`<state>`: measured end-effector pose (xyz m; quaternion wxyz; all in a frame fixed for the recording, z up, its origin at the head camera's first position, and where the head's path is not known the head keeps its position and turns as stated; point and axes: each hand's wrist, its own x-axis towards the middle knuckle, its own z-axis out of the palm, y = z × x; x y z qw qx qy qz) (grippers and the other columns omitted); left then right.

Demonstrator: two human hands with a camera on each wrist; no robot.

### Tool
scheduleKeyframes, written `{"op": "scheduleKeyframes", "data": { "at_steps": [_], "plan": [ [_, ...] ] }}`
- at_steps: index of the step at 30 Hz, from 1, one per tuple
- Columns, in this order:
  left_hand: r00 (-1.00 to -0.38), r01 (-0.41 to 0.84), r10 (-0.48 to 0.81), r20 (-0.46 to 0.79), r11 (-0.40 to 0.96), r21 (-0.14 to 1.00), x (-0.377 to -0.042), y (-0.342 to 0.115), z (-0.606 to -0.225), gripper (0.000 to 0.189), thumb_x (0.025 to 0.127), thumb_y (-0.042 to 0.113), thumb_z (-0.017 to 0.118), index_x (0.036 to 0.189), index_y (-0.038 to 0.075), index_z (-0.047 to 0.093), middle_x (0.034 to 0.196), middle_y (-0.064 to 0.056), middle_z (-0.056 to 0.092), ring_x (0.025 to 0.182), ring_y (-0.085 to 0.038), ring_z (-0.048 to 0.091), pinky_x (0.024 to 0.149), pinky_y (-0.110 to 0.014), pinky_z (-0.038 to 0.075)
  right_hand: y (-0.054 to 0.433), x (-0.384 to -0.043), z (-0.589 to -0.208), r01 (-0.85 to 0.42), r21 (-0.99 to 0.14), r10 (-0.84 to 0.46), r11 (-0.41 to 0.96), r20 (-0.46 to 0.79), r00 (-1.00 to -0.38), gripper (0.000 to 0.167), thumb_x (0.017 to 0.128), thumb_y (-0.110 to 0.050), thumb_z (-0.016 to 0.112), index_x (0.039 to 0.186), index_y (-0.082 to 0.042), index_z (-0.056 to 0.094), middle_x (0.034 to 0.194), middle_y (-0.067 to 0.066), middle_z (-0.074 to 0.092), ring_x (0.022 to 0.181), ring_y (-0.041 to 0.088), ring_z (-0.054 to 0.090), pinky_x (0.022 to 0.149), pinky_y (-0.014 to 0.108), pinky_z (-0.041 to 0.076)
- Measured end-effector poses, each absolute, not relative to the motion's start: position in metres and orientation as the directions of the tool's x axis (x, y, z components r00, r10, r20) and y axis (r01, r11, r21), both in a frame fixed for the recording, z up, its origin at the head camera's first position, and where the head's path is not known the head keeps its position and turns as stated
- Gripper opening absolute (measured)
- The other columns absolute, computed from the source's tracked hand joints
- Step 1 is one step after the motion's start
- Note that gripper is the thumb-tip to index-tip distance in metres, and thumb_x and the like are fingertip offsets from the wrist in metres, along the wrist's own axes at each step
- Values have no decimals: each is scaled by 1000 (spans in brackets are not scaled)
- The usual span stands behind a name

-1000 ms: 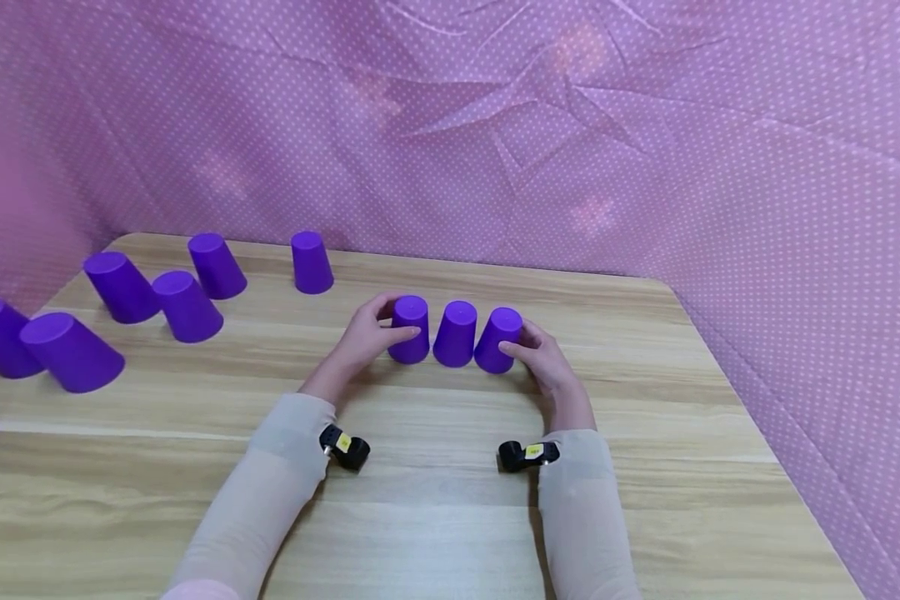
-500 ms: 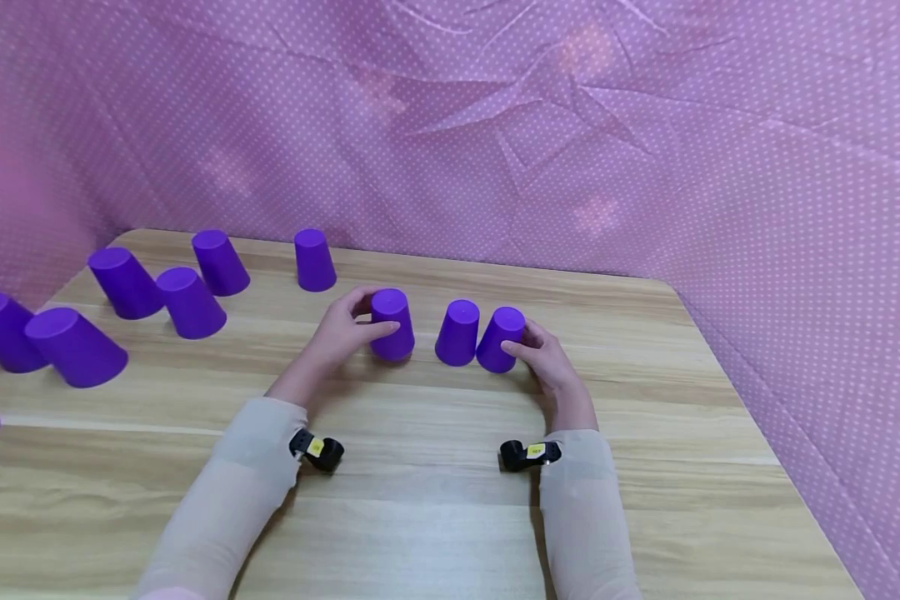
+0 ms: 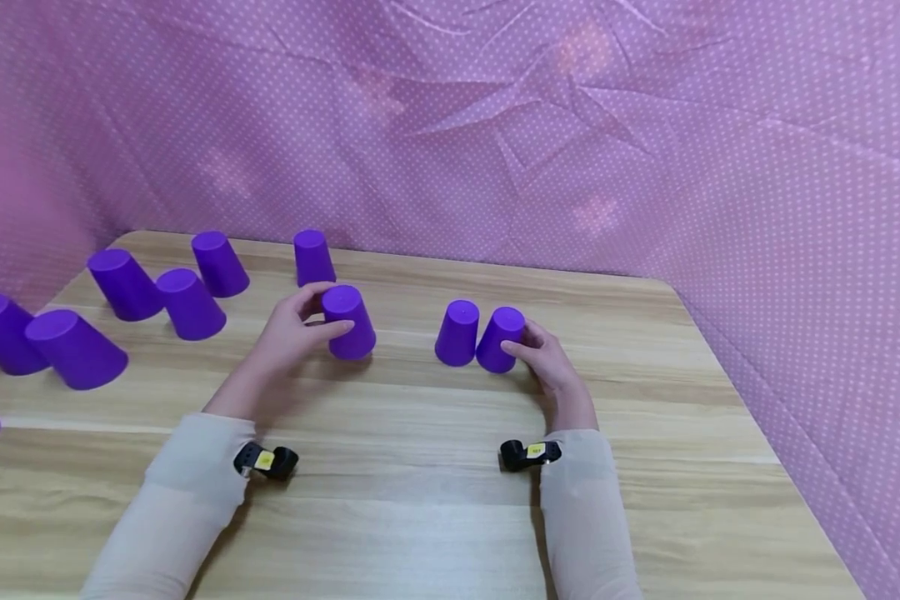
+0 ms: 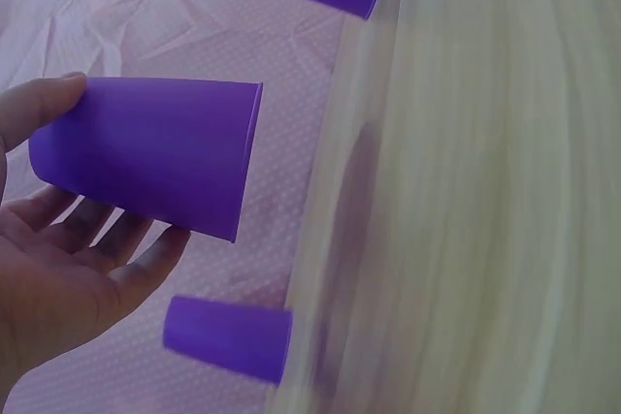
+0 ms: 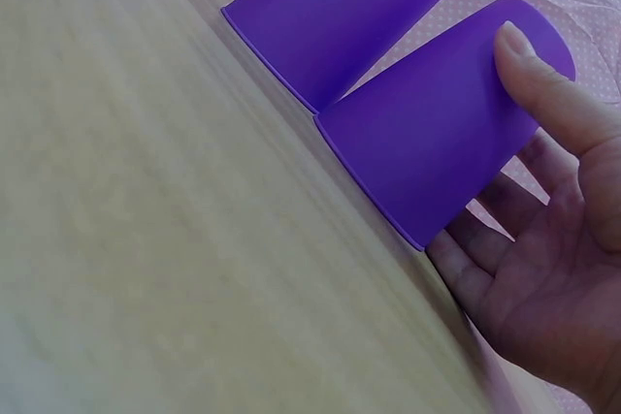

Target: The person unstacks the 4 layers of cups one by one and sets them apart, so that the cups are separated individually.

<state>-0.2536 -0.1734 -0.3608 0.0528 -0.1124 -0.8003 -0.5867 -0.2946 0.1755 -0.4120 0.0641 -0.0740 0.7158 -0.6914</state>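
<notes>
My left hand (image 3: 291, 327) grips an upside-down purple plastic cup (image 3: 349, 323), thumb on the near side and fingers behind. In the left wrist view this held cup (image 4: 155, 152) is raised off the tabletop, its shadow falling on the wood. My right hand (image 3: 547, 358) holds another upside-down purple cup (image 3: 499, 340) by its right side. That cup (image 5: 437, 123) stands with its rim on the table in the right wrist view. Just left of it is a third purple cup (image 3: 457, 333), their rims meeting at the base; no hand is on that one.
Several more upside-down purple cups stand to the left, among them a back cup (image 3: 314, 257), a middle cup (image 3: 191, 305) and a nearer cup (image 3: 77, 350). Pink dotted cloth (image 3: 450, 142) hangs behind the wooden table (image 3: 435, 483).
My left hand has carried its cup leftward, away from the row of three and toward the other cups. My right hand and its cup have stayed in place.
</notes>
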Motion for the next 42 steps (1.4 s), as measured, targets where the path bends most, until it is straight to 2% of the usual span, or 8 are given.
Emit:
{"op": "scheduleKeyframes", "data": {
  "at_steps": [7, 15, 19, 23, 29, 37, 42],
  "plan": [
    [-974, 226, 102, 202, 399, 889, -235, -204, -353, 59, 76, 25, 67, 125, 5, 40, 118, -16, 46, 110, -30, 40, 91, -45, 33, 174, -295, -411, -19, -999, -203, 33, 12, -979, 54, 77, -2, 61, 127, -1, 40, 120, 20, 45, 110, 24, 41, 96, 30, 28],
    [-979, 191, 15, 206, 447, 874, -219, -232, -350, 58, 76, 22, 67, 125, 6, 40, 115, -12, 48, 107, -23, 43, 91, -40, 34, 174, -296, -411, -21, -999, -194, 44, 12, -981, 54, 77, -1, 61, 127, -1, 40, 120, 21, 45, 110, 24, 41, 96, 30, 28],
    [-978, 183, -7, 208, 445, 876, -212, -245, -350, 56, 78, 20, 65, 126, 7, 39, 114, -4, 48, 105, -14, 44, 88, -26, 38, 175, -295, -410, -15, -999, -192, 43, 7, -981, 55, 77, -1, 61, 127, -1, 39, 121, 21, 44, 111, 24, 41, 96, 30, 28],
    [-972, 204, -16, 234, 431, 879, -205, -256, -351, 52, 78, 16, 65, 124, 10, 42, 107, 8, 49, 98, -5, 45, 77, -10, 39, 176, -295, -411, -7, -999, -187, 52, -3, -982, 55, 77, -3, 62, 127, -1, 39, 121, 20, 44, 112, 24, 40, 97, 30, 27],
    [-973, 179, -51, 224, 440, 880, -194, -269, -350, 47, 78, 15, 65, 120, 16, 44, 105, 14, 47, 95, 1, 43, 74, -7, 37, 176, -295, -412, -1, -997, -187, 75, -14, -982, 56, 77, -7, 64, 127, -2, 40, 120, 19, 45, 111, 24, 41, 97, 32, 27],
    [-968, 161, -98, 232, 468, 869, -205, -326, -394, 55, 75, 15, 68, 125, 19, 44, 114, 6, 49, 100, -1, 46, 77, -8, 38, 175, -295, -412, 9, -999, -189, 50, -18, -982, 55, 77, -4, 62, 127, -2, 39, 121, 20, 44, 111, 24, 40, 97, 31, 26],
    [-967, 138, -122, 225, 491, 860, -201, -355, -410, 59, 75, 15, 68, 127, 21, 42, 118, 7, 47, 102, 1, 44, 77, -6, 37, 175, -295, -413, 12, -999, -181, 47, -20, -983, 56, 77, -5, 63, 127, -3, 39, 120, 19, 45, 111, 24, 41, 97, 31, 27]
  ]
}}
